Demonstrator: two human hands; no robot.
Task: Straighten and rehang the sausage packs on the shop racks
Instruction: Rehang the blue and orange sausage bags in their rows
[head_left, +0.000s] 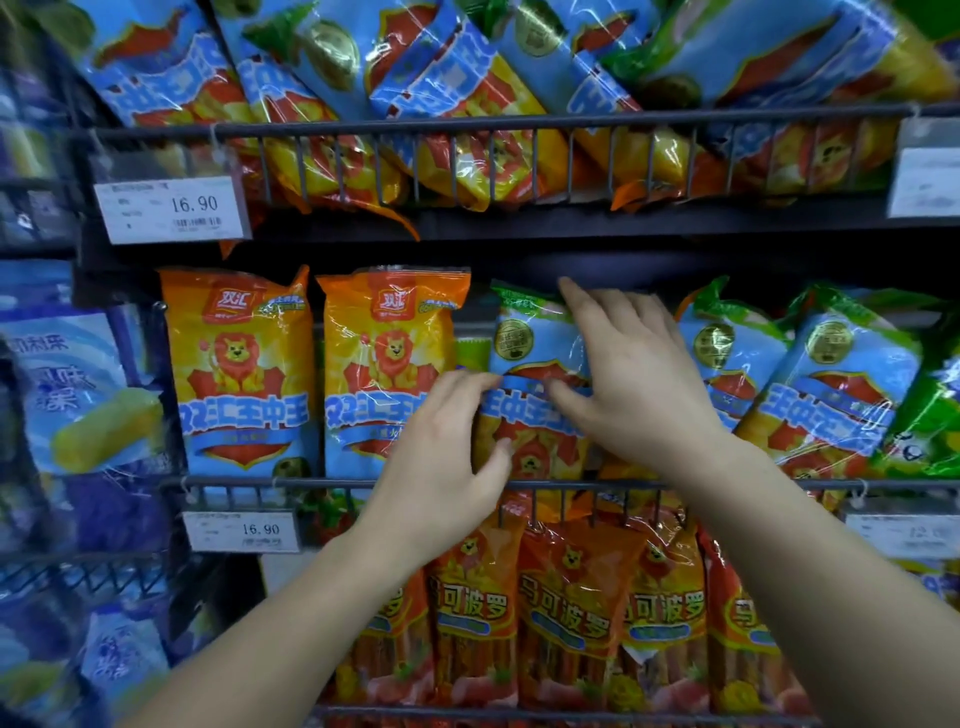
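A blue-and-green sausage pack (530, 353) stands in the middle rack, third from the left. My left hand (447, 467) holds its left edge, fingers curled round it and thumb across the front. My right hand (623, 379) lies flat on the pack's front and right side with fingers spread, the index finger reaching to its top edge. Two orange-topped sausage packs (239, 374) (389, 374) stand upright to the left. More blue-and-green packs (826, 395) lean at the right.
The middle rack's wire front rail (311, 483) carries a price tag (241, 531). The upper rack (467, 127) holds several tilted packs. Orange sausage packs (571, 613) fill the rack below. Blue snack bags (78, 395) hang at the left.
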